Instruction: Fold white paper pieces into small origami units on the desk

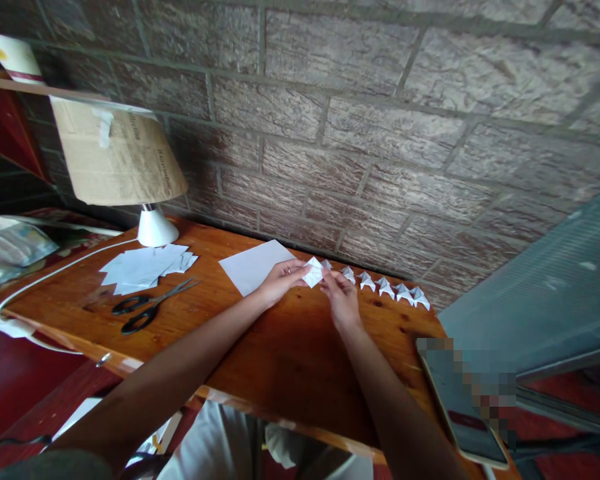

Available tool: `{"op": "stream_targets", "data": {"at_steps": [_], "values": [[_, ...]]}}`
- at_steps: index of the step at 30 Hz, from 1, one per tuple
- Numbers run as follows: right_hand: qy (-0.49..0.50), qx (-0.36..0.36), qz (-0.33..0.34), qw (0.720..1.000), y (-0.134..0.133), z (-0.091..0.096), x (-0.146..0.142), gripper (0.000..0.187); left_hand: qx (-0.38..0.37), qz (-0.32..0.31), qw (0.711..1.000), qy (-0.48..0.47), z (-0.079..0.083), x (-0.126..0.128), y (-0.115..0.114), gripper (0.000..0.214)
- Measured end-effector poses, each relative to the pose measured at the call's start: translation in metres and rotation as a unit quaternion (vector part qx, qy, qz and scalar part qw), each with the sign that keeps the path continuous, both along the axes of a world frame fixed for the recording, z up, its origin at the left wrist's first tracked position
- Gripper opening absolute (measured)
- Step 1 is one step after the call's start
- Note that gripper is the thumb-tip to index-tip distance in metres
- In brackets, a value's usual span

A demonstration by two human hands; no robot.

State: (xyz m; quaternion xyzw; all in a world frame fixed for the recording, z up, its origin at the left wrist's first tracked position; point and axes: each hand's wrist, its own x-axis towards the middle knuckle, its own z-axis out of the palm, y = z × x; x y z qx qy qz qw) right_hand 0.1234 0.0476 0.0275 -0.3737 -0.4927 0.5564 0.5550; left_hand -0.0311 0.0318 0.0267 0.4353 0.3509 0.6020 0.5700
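Observation:
Between my two hands, just above the wooden table, is a small white folded paper, held with a corner pointing up and creases across it. My left hand pinches its left side between thumb and fingers. At its right corner, my right hand grips with closed fingertips. Behind and right of my right hand stands a row of several small folded paper pieces, shaped like little peaked stars. A plain white sheet lies flat behind my left hand.
Black-handled scissors lie on the table at left, beside a pile of cut paper. A lamp with a paper-covered shade stands behind them, its cord running left. A phone lies at the right edge. A brick wall rises behind.

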Motion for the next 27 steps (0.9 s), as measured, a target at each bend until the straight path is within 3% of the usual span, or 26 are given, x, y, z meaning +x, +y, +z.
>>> {"op": "stream_targets", "data": {"at_steps": [6, 14, 21, 27], "values": [[-0.025, 0.012, -0.063, 0.998, -0.008, -0.004, -0.006, 0.034, 0.025, -0.004, 0.999, -0.044, 0.004, 0.011, -0.007, 0.036], [-0.132, 0.017, 0.040, 0.990, -0.015, -0.009, -0.006, 0.032, -0.017, 0.070, 0.992, -0.107, -0.002, 0.008, -0.004, 0.034], [-0.149, 0.053, 0.037, 0.987, -0.017, 0.000, -0.004, 0.032, 0.007, 0.034, 0.996, -0.078, -0.007, 0.010, -0.004, 0.030], [-0.186, 0.078, 0.080, 0.976, -0.021, 0.001, -0.005, 0.035, -0.003, 0.025, 0.999, -0.046, -0.009, 0.008, -0.004, 0.031]]}}
